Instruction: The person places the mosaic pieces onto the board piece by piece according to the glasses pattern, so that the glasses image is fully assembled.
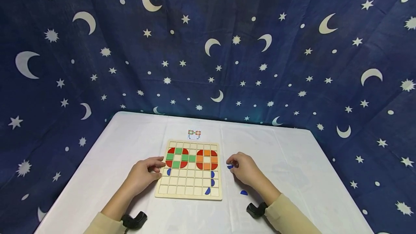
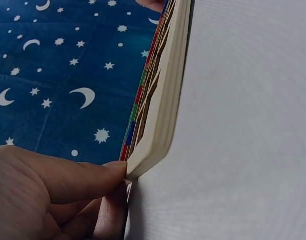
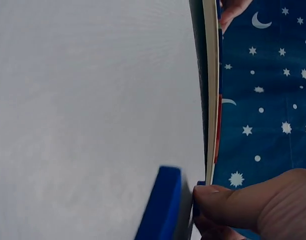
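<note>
A wooden grid board [image 1: 190, 193] lies on the table, bearing red rounded corner pieces, green squares, orange squares and several blue half-round pieces. Against its left edge rests my left hand [image 1: 143, 173], thumb and fingertips touching the rim; the left wrist view shows the thumb [image 2: 88, 181] at the board's edge [image 2: 165, 120]. Just right of the board, my right hand [image 1: 245, 169] pinches a blue half-round piece [image 1: 230, 167], partly hidden by the fingers. Another blue half-round piece [image 1: 244, 193] lies loose on the table, close and large in the right wrist view.
A small pattern card [image 1: 194, 134] lies behind the board, showing a coloured design on a grid. White cloth covers the table [image 1: 276, 147], and a dark blue curtain [image 1: 195, 46] with moons and stars hangs behind it. A black strap device [image 1: 256, 210] sits at each wrist.
</note>
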### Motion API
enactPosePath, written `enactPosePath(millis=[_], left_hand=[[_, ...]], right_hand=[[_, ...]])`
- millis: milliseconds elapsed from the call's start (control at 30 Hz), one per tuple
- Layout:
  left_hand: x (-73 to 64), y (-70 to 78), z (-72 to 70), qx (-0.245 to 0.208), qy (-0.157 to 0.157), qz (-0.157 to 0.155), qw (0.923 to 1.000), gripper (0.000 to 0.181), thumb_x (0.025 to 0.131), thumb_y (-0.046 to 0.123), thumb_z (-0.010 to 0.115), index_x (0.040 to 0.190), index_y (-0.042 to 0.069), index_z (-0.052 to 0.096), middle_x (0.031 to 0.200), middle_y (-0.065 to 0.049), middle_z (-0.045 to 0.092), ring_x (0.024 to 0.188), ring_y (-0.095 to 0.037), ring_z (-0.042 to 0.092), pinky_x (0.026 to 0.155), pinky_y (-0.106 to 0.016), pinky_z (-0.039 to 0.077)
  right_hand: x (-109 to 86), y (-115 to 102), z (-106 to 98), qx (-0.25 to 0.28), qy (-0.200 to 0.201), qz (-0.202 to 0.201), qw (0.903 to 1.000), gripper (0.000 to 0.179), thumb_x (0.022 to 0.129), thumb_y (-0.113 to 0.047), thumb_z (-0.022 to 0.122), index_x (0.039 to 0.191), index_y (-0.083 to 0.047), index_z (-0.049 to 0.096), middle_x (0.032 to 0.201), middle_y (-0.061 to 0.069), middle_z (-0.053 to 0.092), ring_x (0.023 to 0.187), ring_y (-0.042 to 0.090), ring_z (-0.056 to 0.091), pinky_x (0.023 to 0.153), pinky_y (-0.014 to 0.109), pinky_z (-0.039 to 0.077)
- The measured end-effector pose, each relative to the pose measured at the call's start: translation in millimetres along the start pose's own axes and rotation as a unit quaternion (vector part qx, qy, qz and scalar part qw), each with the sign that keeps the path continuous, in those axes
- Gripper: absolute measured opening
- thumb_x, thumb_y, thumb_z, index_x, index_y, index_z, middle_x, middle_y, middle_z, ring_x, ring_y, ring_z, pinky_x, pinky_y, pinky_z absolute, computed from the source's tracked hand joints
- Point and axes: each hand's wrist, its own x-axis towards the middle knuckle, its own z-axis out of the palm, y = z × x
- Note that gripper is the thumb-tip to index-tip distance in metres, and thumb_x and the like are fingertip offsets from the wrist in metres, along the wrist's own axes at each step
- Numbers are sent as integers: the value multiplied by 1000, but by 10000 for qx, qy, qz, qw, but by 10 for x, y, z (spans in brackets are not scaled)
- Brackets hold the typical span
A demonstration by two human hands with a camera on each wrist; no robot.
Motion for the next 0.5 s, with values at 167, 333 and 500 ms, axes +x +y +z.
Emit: enactPosePath(millis=[167,333,500], left_hand=[[-4,14,-8,11,-13,14,10000,31,86,1,80,115,13,83,148,-4,70,91,-12,62,86,-26,46],[-1,13,-7,34,-20,24,10000,32,86,1,80,115,13,82,148,-4,70,91,-12,62,87,-27,46],[-6,10,-4,15,-29,17,10000,32,86,0,80,115,13,82,148,-4,70,91,-12,63,86,-26,46]], right_hand=[[-33,-50,6,-179,42,-58,9998,16,91,-8,83,104,-16,78,82,-6,61,78,12,54,75,30,50],[-47,-79,-5,-128,31,-52,9999,16,90,-7,84,102,-14,77,76,-6,59,75,11,54,72,29,47],[-44,-82,1,-128,19,-38,9999,14,89,-6,84,97,-14,75,75,-6,58,74,11,53,71,29,46]])
